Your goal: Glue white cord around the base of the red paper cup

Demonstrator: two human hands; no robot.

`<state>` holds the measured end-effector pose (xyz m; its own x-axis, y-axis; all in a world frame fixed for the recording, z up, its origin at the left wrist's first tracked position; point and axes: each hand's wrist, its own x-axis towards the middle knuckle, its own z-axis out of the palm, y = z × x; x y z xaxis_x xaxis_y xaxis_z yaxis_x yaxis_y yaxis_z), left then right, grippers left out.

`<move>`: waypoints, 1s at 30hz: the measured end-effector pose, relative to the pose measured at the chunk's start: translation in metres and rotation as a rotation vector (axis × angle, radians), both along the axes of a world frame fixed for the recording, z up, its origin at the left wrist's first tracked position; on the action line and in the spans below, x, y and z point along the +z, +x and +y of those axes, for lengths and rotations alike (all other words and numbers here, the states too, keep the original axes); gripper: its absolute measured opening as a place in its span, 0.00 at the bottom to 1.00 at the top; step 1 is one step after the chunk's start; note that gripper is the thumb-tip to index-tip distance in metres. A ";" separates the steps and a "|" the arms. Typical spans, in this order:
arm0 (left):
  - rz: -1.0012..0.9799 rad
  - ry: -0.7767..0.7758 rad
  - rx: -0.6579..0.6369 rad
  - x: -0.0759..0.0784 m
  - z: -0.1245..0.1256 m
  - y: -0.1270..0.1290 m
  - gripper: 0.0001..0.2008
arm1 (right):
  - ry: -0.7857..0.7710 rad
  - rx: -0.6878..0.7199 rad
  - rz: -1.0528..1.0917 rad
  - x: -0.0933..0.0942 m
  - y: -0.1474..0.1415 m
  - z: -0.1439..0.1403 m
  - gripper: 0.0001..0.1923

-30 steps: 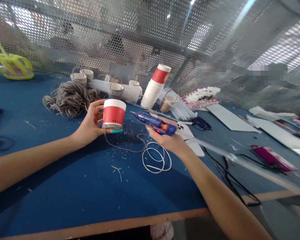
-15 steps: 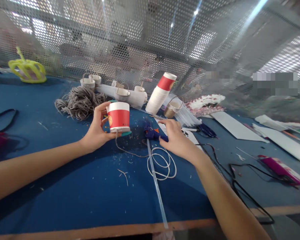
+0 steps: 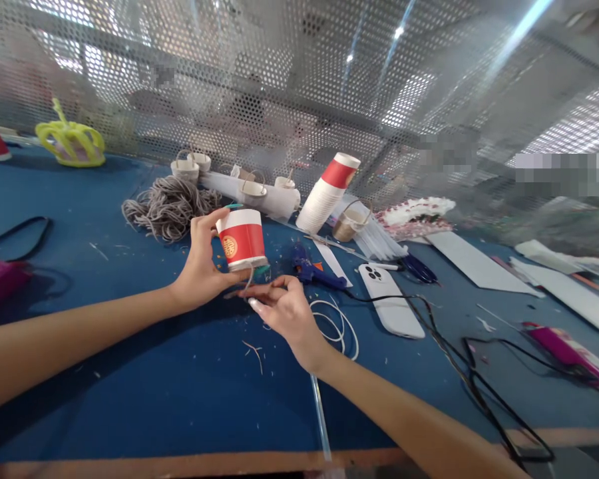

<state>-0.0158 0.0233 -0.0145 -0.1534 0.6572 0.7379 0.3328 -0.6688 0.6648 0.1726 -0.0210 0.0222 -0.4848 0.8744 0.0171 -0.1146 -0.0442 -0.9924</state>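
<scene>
Just left of centre frame, my left hand [image 3: 199, 273] has its grip wrapped round a red and white paper cup [image 3: 241, 239], held a bit tilted just above the blue bench [image 3: 130, 372] — thumb under the base, fingers up near the rim. My right hand [image 3: 284, 313] sits right below the cup, fingertips pinched together on a thin grey cord [image 3: 249, 278] that runs up to the cup's bottom edge. Just right of that hand lies a coil of white cord [image 3: 337, 326], and behind it a blue glue gun [image 3: 312, 271] rests on the bench, touching neither hand. A white phone [image 3: 389, 303] lies face down further right, with a black cable [image 3: 459, 359] trailing past it. Toward the back — a heap of grey cord [image 3: 167, 206] and a leaning stack of cups [image 3: 327, 194] against the mesh wall.
</scene>
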 end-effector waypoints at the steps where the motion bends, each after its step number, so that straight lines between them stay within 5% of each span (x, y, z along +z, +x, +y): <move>1: 0.006 0.001 0.018 0.000 0.000 0.000 0.46 | -0.011 0.001 0.036 0.001 0.000 0.000 0.25; 8: 0.043 -0.031 0.055 -0.001 0.002 0.001 0.46 | -0.045 -0.032 0.103 0.019 0.009 0.009 0.26; 15: 0.075 -0.086 -0.057 0.000 0.002 0.000 0.45 | 0.088 -0.141 0.054 0.038 0.029 0.027 0.19; 30: -0.017 -0.097 -0.241 0.001 0.000 0.002 0.48 | 0.083 -0.209 0.011 0.029 0.037 0.040 0.16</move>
<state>-0.0141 0.0231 -0.0139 0.0047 0.7442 0.6680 0.1599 -0.6599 0.7341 0.2093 0.0186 0.0512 -0.2927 0.9512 0.0976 -0.1230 0.0637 -0.9904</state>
